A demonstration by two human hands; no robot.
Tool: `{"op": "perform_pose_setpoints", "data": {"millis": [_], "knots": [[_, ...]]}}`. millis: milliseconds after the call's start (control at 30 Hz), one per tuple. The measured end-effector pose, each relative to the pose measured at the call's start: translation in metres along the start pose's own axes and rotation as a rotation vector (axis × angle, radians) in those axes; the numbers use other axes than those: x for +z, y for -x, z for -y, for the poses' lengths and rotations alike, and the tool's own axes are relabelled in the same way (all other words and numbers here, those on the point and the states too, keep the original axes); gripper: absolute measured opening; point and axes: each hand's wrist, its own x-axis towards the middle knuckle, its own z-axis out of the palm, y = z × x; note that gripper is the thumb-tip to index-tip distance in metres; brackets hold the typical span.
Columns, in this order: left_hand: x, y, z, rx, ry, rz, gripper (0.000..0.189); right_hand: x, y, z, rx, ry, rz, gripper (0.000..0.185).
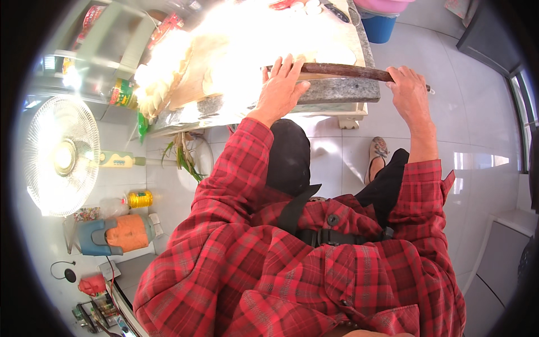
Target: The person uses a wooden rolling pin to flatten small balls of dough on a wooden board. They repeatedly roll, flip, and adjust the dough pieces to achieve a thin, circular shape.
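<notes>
A long dark wooden rolling pin (343, 70) lies across the near right part of a pale work board (191, 90) on a stone-topped table (337, 90). My left hand (281, 86) rests on the pin's left part with the fingers spread and the thumb apart. The pin's right end juts past the table edge, and my right hand (408, 86) is wrapped around it. Pale dough (337, 55) seems to lie just beyond the pin, but strong glare hides its outline. At the left of the board, pale layered pieces (158, 90) are piled, also partly washed out.
A standing fan (64, 156) is on the left, near a bottle with a green label (123, 92). Green leafy stalks (185, 158) hang below the table's left side. Pink (385, 6) and blue (379, 28) plastic containers stand beyond the far right corner. A grey cabinet (501, 248) is at right.
</notes>
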Motion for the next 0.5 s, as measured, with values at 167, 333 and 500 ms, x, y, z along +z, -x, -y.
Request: {"op": "perform_pose_setpoints", "data": {"millis": [167,333,500], "knots": [[0.012,0.008,0.009,-0.067,0.195,-0.447,0.042,0.000,-0.002,0.004,-0.091,-0.030,-0.169,0.032],[0.003,0.012,0.006,-0.143,0.273,-0.796,0.017,0.001,-0.002,0.005,-0.033,0.035,-0.308,0.033],[0.020,-0.032,0.002,-0.166,0.469,-0.650,0.016,0.015,-0.012,0.013,0.212,-0.176,-0.390,0.032]]}}
